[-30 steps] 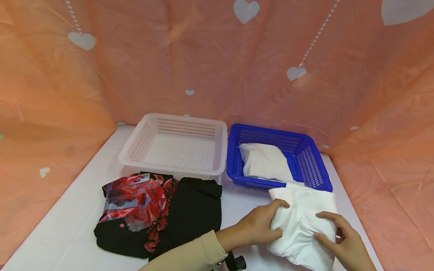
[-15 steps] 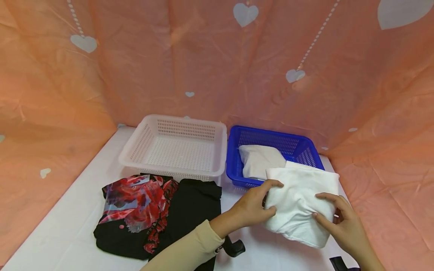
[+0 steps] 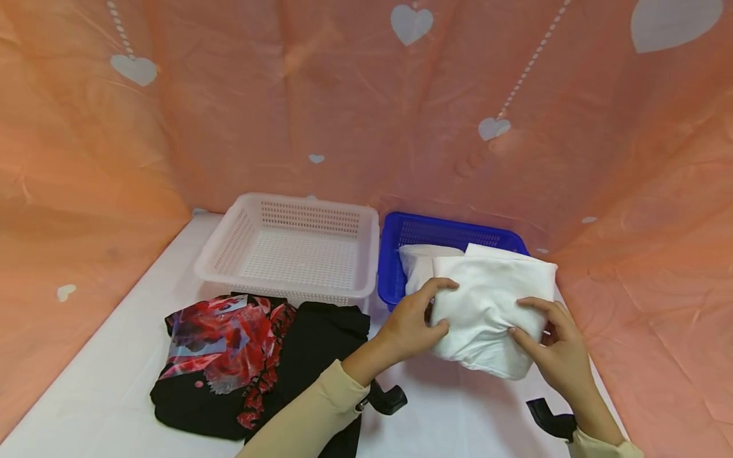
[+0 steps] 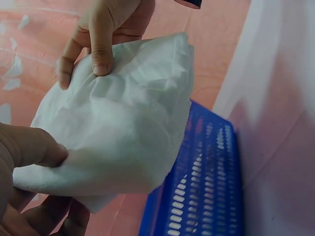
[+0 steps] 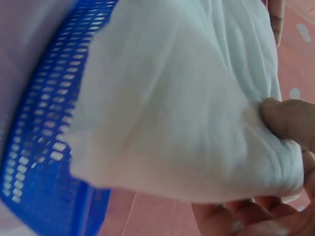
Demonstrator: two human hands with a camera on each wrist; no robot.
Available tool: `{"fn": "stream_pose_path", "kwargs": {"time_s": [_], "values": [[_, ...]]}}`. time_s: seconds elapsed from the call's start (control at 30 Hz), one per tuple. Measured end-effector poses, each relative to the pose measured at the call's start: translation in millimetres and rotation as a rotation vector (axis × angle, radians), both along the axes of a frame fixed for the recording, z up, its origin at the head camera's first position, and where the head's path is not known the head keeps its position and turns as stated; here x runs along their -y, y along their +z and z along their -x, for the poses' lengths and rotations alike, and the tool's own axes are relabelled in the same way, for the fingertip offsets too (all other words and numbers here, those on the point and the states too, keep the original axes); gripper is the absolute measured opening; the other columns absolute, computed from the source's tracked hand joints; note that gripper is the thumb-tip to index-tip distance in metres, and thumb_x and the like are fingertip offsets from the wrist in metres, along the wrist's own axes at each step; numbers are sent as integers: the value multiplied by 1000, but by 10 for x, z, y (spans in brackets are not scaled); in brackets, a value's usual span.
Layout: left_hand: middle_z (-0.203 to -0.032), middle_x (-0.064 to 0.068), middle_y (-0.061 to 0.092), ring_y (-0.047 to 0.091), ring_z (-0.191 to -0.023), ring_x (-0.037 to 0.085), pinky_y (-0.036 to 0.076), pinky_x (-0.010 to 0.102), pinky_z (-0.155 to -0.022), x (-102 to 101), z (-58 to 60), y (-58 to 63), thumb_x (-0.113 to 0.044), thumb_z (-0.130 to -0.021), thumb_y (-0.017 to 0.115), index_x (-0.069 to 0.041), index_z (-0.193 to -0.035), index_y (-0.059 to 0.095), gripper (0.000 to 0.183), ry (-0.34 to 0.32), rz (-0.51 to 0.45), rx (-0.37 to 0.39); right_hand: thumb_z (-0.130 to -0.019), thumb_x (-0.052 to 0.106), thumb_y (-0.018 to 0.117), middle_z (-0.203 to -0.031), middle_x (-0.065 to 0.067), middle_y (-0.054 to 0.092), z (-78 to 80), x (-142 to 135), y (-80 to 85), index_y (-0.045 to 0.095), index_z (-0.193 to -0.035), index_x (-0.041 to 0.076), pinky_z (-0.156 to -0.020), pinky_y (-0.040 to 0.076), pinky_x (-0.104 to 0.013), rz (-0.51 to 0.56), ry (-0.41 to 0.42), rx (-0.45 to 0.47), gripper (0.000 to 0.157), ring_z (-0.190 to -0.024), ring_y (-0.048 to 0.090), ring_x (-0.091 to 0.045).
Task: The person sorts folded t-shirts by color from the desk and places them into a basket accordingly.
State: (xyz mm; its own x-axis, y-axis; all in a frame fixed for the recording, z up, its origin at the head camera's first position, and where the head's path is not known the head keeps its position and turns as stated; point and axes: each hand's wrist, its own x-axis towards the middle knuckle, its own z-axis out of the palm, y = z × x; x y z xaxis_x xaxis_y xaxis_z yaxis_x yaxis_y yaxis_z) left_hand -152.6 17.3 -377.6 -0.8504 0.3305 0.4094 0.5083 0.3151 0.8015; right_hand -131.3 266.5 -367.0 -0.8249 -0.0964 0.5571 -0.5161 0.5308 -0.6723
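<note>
A folded white cloth garment (image 3: 492,312) is held up at the front of the blue basket (image 3: 392,261), hiding much of its inside. My left hand (image 3: 413,321) grips the garment's left edge, thumb on the near face and other fingers partly behind it. On the opposite edge my right hand (image 3: 552,346) pinches the fabric, raising creases. In the left wrist view both hands hold the white garment (image 4: 123,123) above the basket (image 4: 197,182). Inside the basket, at its left, lies another white folded cloth (image 3: 417,264), partly covered from sight.
Left of the blue basket stands a pale pink basket (image 3: 303,254) with nothing inside. In front of it lie folded black clothes, one with a red floral print (image 3: 229,343), the other plain black (image 3: 321,337). Orange curtain (image 3: 343,95) with hearts surrounds the white table (image 3: 91,375).
Both hands have lifted the folded white garment and moved it away from me, from the table in front to the blue basket's front. The grip looks the same.
</note>
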Motion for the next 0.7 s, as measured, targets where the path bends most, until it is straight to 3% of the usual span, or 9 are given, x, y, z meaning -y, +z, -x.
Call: {"fn": "stream_pose_path", "kwargs": {"time_s": [0.37, 0.6, 0.7], "values": [[-88, 5, 64, 56, -66, 9, 44, 18, -58, 174, 197, 158, -2, -78, 66, -20, -129, 52, 55, 119, -89, -48, -68, -17, 75, -105, 14, 51, 347, 268, 280, 63, -113, -2, -62, 44, -7, 18, 25, -53, 48, -79, 51, -1], [-71, 2, 52, 49, -61, 11, 37, 18, -55, 212, 342, 294, -1, -79, 65, -19, -129, 53, 54, 183, -100, -144, -71, -14, 74, -102, 14, 53, 542, 412, 422, 65, -111, -2, -59, 42, -8, 98, -27, -67, 43, -75, 50, -2], [-83, 3, 58, 50, -62, 11, 37, 18, -55, 214, 408, 353, 1, -80, 63, -19, -130, 52, 54, 177, -111, -167, -72, -12, 74, -99, 15, 52, 631, 438, 444, 64, -112, -2, -58, 41, -8, 121, -50, -87, 43, -76, 51, -2]]}}
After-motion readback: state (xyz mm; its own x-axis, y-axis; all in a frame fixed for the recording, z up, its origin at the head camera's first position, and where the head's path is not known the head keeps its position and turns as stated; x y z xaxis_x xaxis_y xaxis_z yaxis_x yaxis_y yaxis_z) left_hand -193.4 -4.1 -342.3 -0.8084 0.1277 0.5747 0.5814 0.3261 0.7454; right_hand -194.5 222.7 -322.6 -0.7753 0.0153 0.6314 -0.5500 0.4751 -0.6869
